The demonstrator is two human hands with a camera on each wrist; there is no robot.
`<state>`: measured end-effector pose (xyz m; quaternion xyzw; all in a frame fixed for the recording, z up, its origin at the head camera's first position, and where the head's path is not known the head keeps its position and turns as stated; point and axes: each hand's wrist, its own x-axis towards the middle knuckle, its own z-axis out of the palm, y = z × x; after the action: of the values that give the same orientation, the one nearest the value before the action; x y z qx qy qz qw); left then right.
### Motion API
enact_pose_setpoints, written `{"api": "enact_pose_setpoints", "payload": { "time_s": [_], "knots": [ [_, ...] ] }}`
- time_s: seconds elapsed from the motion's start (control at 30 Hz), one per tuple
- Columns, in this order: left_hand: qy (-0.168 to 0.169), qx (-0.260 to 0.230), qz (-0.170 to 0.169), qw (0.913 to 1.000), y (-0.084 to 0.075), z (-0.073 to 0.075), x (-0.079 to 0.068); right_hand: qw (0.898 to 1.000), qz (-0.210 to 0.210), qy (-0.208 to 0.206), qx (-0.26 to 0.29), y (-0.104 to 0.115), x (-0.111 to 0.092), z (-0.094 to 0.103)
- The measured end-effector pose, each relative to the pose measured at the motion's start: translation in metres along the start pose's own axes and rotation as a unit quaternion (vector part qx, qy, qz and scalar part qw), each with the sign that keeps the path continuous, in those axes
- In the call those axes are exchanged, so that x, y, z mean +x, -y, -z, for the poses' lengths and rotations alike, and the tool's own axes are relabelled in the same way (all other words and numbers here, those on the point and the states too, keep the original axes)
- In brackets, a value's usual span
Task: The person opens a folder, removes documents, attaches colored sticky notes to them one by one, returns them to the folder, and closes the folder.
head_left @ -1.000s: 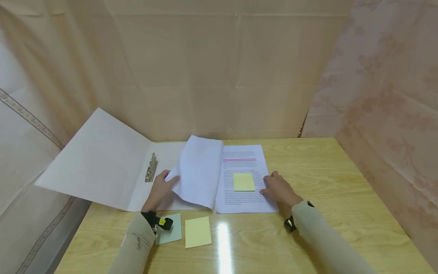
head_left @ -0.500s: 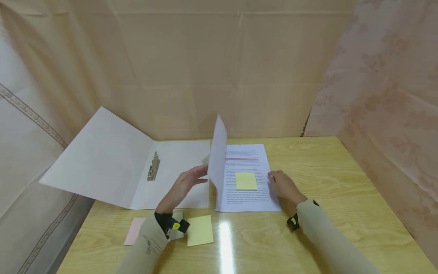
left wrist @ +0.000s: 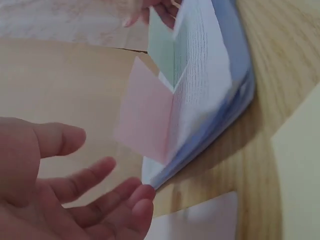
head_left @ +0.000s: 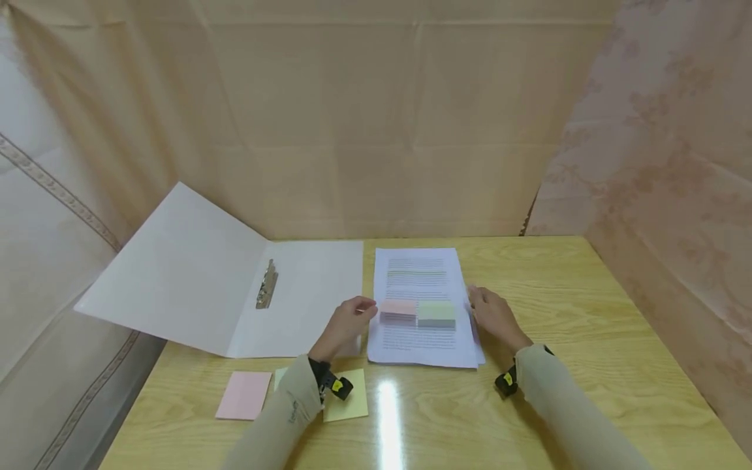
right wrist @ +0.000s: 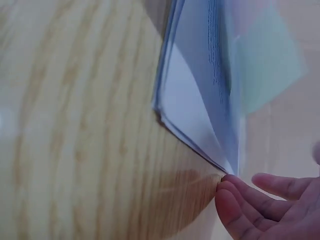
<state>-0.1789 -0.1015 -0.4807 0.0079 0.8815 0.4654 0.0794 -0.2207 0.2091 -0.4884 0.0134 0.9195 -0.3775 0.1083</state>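
Observation:
A stack of printed sheets (head_left: 411,352) lies on the table between my hands. On its top page a pink sticky note (head_left: 398,312) and a pale green sticky note (head_left: 437,313) sit side by side; the left wrist view shows both lifting off the paper. My left hand (head_left: 345,326), fingers loosely bent and holding nothing, is at the stack's left edge. At the right edge is my right hand (head_left: 496,320); in the right wrist view its fingertips (right wrist: 227,181) touch the sheets' edge, with the thumb apart.
An open white folder (head_left: 311,281) with a metal clip (head_left: 267,287) lies left of the stack, its cover raised. Nearer me are a pink sticky pad (head_left: 243,395), a yellow pad (head_left: 352,405) and a light green pad (head_left: 281,375), partly hidden by my left arm.
The turned-back sheets have swung from left to right onto the stack, covering the page with the yellow note. My left hand followed rightward and released them; my right hand stayed at the right edge.

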Motion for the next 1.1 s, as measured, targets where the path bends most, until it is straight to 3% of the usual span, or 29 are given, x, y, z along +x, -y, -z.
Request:
{"api": "enact_pose_setpoints", "payload": {
  "time_s": [0.13, 0.3, 0.47, 0.7, 0.9, 1.1],
  "knots": [
    [-0.003, 0.004, 0.044, 0.999, 0.001, -0.009, 0.004, 0.998, 0.027, 0.008, -0.051, -0.002, 0.005, -0.004],
    [-0.007, 0.018, 0.072, 0.9972, -0.001, -0.016, 0.009, 0.995, 0.049, 0.015, -0.088, 0.001, 0.008, -0.008],
    [-0.021, 0.049, 0.058, 0.9969, -0.004, -0.02, 0.012, 0.991, 0.057, 0.014, -0.12, 0.009, 0.008, -0.011],
    [-0.007, 0.111, 0.03, 0.9934, -0.01, -0.028, 0.013, 0.989, 0.05, 0.007, -0.142, 0.013, 0.003, -0.017],
    [-0.03, 0.067, 0.069, 0.9949, -0.012, -0.03, 0.017, 0.985, 0.047, 0.012, -0.166, 0.016, 0.003, -0.019],
    [-0.049, 0.062, 0.111, 0.9907, -0.009, -0.031, 0.023, 0.983, 0.06, 0.011, -0.176, 0.015, 0.001, -0.02]
  ]
}}
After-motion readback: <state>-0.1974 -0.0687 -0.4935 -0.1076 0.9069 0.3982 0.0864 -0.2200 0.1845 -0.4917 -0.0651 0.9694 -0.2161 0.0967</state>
